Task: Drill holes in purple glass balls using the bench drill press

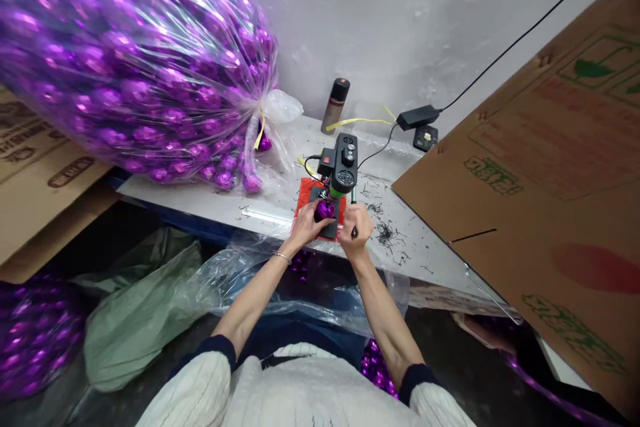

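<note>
My left hand [308,224] has its thumb and fingers closed around a shiny purple ball [325,211]. The ball sits below the head of a small black bench drill press [345,161], over its dark base plate [330,229]. A red sheet [304,195] lies under the press. To the right of the ball, my right hand [357,229] is wrapped around the press's lever handle [355,232], whose dark end shows at the fist. The ball's contact with the tool tip is too small to make out.
A large clear bag of purple balls [150,93] fills the back left. Behind the press stand a spray can [335,107] and a power adapter [419,117]. Dark shavings [385,233] litter the white table [415,250]. A big cardboard box [530,173] blocks the right side.
</note>
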